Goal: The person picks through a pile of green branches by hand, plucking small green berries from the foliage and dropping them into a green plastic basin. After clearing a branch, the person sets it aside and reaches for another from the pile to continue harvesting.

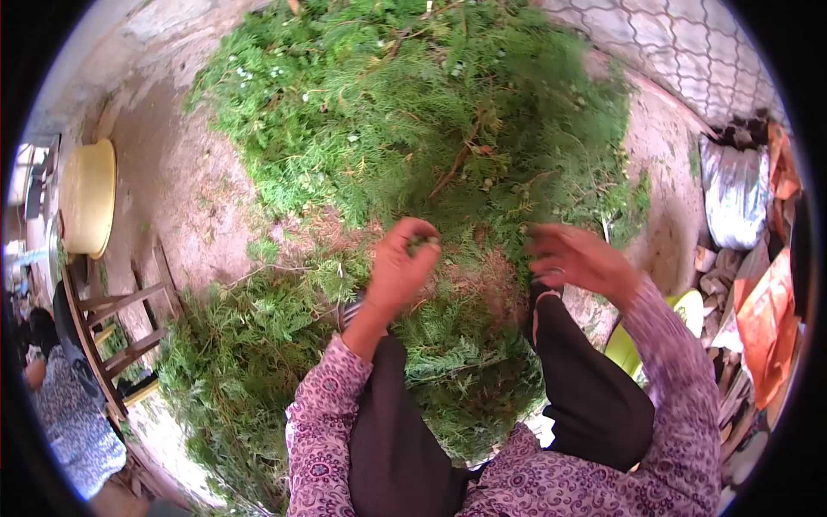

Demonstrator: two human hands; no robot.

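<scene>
My left hand (405, 267) is closed, its thumb and fingers curled around something small and greenish that I cannot make out. To its right, my right hand (581, 258) is smeared by motion, fingers bent toward the greenery, with a ring on one finger. Beyond both hands spreads a large pile of green, scaly-leaved conifer branches (370, 129), with pale cones among them and a blurred patch at its right side. Between and left of my legs lies a second heap of similar sprigs (250, 345).
On the left stand a yellow basin (89, 198) and a wooden frame (129, 332); a person in a patterned garment (73, 422) is beside it. A yellow-green tub (629, 349) is by my right leg. Farther right are a silvery bundle (734, 194) and orange sheeting (767, 327).
</scene>
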